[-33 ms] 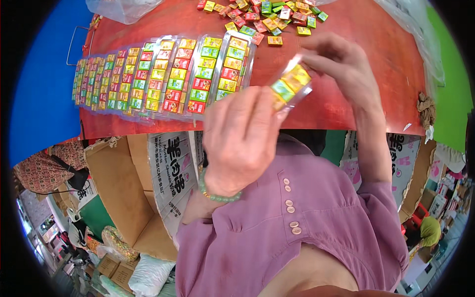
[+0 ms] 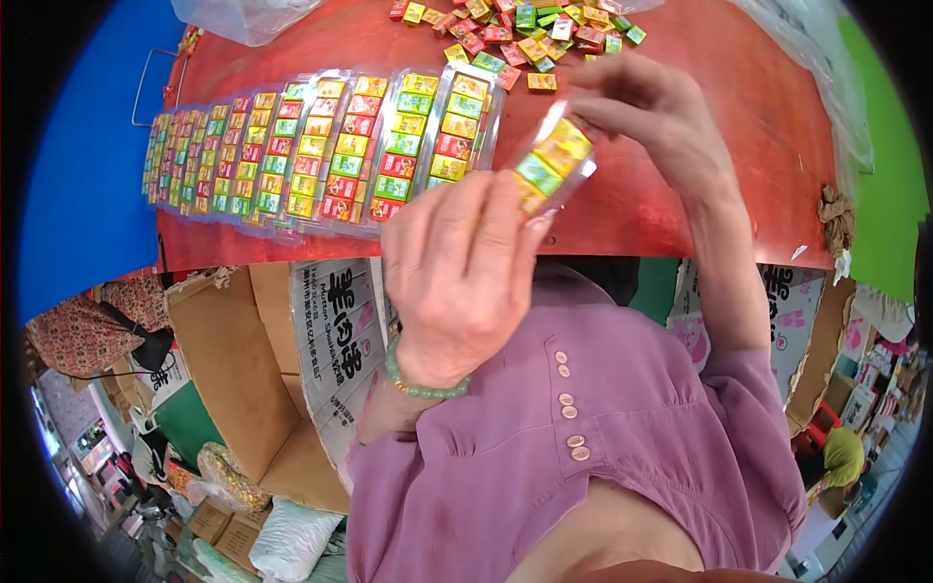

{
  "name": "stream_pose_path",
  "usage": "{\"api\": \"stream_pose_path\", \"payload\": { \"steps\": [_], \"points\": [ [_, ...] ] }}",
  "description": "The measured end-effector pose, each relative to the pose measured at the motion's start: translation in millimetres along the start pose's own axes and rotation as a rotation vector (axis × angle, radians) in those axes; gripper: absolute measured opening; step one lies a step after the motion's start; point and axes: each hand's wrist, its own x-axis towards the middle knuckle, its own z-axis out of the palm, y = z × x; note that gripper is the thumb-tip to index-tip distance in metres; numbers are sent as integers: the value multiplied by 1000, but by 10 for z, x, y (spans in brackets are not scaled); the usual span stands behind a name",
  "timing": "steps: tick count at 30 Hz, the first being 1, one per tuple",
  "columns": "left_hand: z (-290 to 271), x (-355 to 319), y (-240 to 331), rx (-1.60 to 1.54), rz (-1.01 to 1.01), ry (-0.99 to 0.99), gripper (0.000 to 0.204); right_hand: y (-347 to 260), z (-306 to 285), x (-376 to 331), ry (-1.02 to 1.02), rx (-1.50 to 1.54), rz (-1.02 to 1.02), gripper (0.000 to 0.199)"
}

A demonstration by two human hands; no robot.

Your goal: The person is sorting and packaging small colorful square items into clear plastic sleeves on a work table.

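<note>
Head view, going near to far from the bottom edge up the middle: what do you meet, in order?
Purple sleeve → green bead bracelet → left hand → clear strip of small coloured packets held in both hands → loose coloured packets at the far edge of the red table.
</note>
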Motion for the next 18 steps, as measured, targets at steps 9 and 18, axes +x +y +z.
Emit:
{"api": "stream_pose_path", "payload": {
  "steps": [9,18],
  "points": [
    [-51,-131,-99,263,-205,-44,36,274,327,882,-281,41,-79,21],
    [33,-136,-160,243,-205,-77,36,287,388,885,-295,-26,-58,25]
  ]
}}
